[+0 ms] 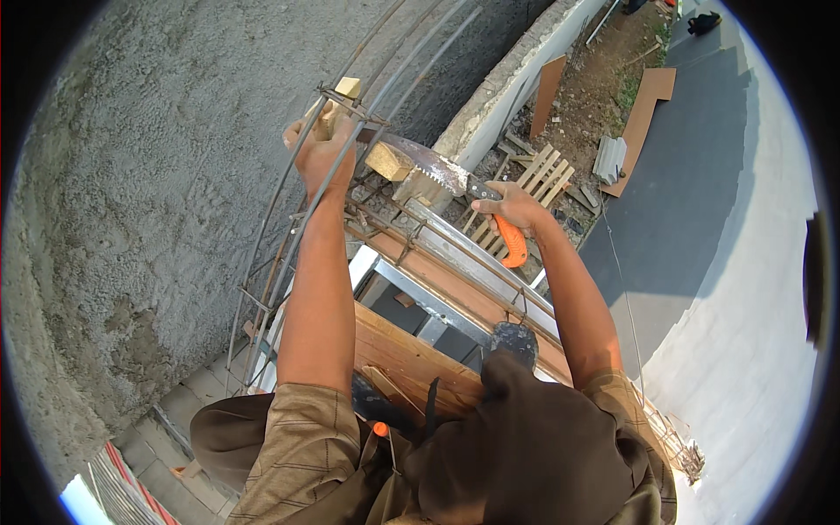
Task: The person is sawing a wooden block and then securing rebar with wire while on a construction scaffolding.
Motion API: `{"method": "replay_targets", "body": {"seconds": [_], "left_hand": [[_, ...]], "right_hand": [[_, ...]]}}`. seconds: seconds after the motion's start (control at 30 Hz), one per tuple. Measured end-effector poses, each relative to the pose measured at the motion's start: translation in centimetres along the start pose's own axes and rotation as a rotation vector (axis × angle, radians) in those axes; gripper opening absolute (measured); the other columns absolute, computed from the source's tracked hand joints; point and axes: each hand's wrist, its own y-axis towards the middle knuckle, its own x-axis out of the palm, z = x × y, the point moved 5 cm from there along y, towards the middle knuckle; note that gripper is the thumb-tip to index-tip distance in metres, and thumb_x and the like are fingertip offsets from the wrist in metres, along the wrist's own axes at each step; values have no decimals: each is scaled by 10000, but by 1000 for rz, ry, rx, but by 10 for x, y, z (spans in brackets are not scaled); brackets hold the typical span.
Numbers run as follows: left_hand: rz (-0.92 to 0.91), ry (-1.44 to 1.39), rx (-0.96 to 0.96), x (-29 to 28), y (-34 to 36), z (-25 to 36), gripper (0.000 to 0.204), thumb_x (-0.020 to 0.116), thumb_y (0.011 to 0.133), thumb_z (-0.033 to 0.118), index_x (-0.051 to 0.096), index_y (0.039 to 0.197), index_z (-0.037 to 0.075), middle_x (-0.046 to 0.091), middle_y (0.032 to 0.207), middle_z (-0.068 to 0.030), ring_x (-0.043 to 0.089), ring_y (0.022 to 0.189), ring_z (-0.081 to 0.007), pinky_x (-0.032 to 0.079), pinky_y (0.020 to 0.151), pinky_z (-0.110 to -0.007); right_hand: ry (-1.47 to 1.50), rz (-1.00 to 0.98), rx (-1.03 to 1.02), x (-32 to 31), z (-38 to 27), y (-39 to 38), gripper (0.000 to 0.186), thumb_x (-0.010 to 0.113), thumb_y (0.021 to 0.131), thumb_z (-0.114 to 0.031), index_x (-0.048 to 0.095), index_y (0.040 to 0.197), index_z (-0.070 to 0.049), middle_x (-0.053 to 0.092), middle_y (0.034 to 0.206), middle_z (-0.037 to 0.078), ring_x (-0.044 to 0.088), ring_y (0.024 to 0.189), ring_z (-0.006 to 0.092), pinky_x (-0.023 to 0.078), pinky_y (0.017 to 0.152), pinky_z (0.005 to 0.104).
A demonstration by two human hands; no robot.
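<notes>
My left hand [319, 157] grips a pale timber piece [344, 89] among curved steel rebars [459, 26] tied with short cross bars. My right hand [512, 206] is closed around the handle of a handsaw [429, 164], dark with an orange grip. The saw's blade reaches leftward to the timber, with a wooden block [388, 160] just below it. Part of the left-hand fingers is hidden behind the bars and wood. A plywood board [411, 376] and a metal frame [429, 296] lie below, between my forearms.
A rough concrete wall [149, 175] rises at left. A concrete ledge [477, 114] runs along the upper middle. Down at right are slatted pallets [542, 179], loose boards [549, 92] and a grey-painted surface [674, 210]. A thin wire hangs at right. My foot [514, 341] rests on the framework.
</notes>
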Motion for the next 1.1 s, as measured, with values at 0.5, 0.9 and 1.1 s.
{"method": "replay_targets", "body": {"seconds": [0.5,0.9,1.1], "left_hand": [[285,-1106,-569,3,-38,8,376,651,1051,164,536,1340,-48,643,1199,-193,694,1042,-259,676,814,-336],[92,-1131,-854,0,-76,25,349,558,1088,115,519,1362,-99,564,1321,-204,643,1157,-316,653,971,-415],[12,-1300,-874,-7,-143,82,389,611,1058,105,440,1351,-87,537,1294,-191,642,1139,-267,663,960,-413]], "right_hand": [[-2,26,25,3,-9,-7,676,786,947,-149,474,1498,90,620,744,57,593,570,146,511,501,336],[-9,28,-11,5,-9,-5,568,790,941,-157,550,1393,90,601,719,53,596,570,157,502,504,335],[-49,75,-14,1,-10,-11,486,789,942,-151,593,1321,82,598,729,51,603,566,154,501,492,330]]}}
